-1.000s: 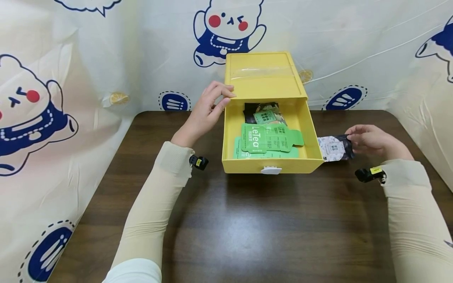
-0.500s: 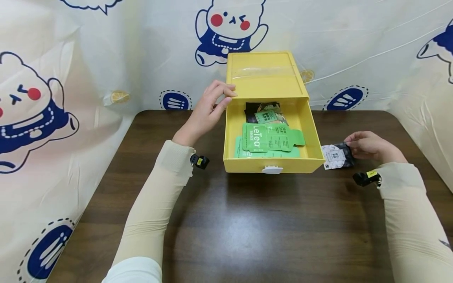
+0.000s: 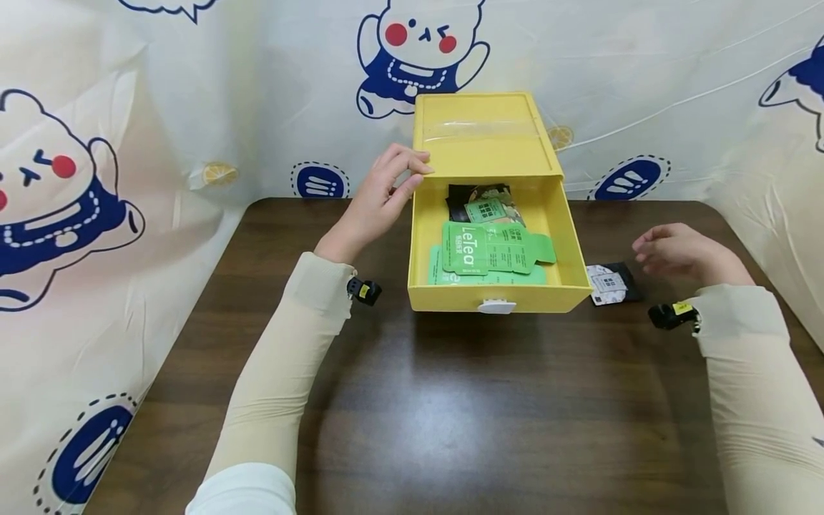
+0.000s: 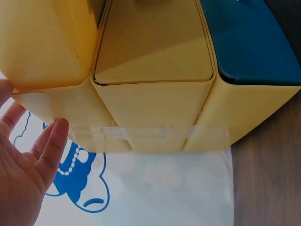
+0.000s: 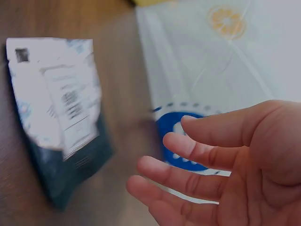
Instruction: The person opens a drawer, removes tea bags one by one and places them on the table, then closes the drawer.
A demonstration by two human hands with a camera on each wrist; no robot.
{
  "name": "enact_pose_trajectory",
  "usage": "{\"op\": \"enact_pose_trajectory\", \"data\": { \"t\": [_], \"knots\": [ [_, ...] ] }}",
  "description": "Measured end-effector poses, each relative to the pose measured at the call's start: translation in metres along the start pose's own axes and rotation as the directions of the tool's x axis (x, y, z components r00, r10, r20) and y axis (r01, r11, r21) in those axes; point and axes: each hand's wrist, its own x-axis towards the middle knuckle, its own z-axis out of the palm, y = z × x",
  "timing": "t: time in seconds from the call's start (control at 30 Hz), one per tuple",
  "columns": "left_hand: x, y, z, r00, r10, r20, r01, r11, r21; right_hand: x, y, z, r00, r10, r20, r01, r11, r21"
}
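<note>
A yellow drawer cabinet [image 3: 479,136] stands at the back, its top drawer [image 3: 502,304] pulled out. Flattened green LeTea cartons [image 3: 496,247] and a black patterned sachet [image 3: 484,204] lie in that drawer. My left hand [image 3: 381,197] rests its fingertips against the cabinet's upper left edge, fingers loosely extended; the left wrist view shows this hand [image 4: 28,165] beside the stack of drawers. On the table right of the drawer lies a black and white sachet [image 3: 607,284]. My right hand [image 3: 689,254], empty with relaxed fingers, hovers just right of that sachet.
The brown wooden table [image 3: 444,415] carries the cabinet. A white printed sheet [image 3: 283,86] hangs behind and along the sides. In the left wrist view, one lower drawer has a blue front [image 4: 256,42]. A white handle [image 3: 496,307] juts from the open drawer.
My right hand drew the black and white sachet slightly toward me, let it go on the table, then lifted away to the right. My left hand stayed on the cabinet.
</note>
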Motion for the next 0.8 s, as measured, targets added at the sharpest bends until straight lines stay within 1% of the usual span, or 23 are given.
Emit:
{"op": "enact_pose_trajectory", "data": {
  "t": [0.1,0.2,0.33,0.43,0.53,0.67,0.8],
  "knots": [
    [-0.001,0.001,0.001,1.000,-0.006,0.006,0.006,1.000,-0.008,-0.008,-0.017,-0.006,0.998,-0.057,-0.029,0.055,0.998,-0.040],
    [-0.001,0.001,0.000,1.000,-0.010,0.009,0.011,1.000,-0.017,-0.017,-0.041,-0.015,0.990,-0.127,-0.065,0.121,0.989,-0.081],
    [0.000,0.000,0.000,1.000,-0.012,0.007,0.012,1.000,-0.019,-0.026,-0.082,-0.025,0.974,-0.195,-0.118,0.186,0.979,-0.086],
    [0.000,-0.001,-0.001,1.000,-0.012,0.008,0.012,1.000,-0.010,-0.035,-0.115,-0.030,0.958,-0.236,-0.161,0.218,0.968,-0.121],
    [0.002,-0.002,-0.001,1.000,-0.007,0.014,0.007,1.000,-0.006,-0.044,-0.146,-0.031,0.940,-0.280,-0.197,0.244,0.951,-0.188],
    [0.003,-0.003,0.000,1.000,0.003,0.014,-0.003,1.000,-0.008,-0.054,-0.184,-0.025,0.910,-0.342,-0.232,0.291,0.929,-0.231],
    [0.001,-0.003,0.000,1.000,0.006,0.004,-0.006,1.000,-0.009,-0.061,-0.218,-0.008,0.883,-0.379,-0.276,0.312,0.914,-0.259]
  ]
}}
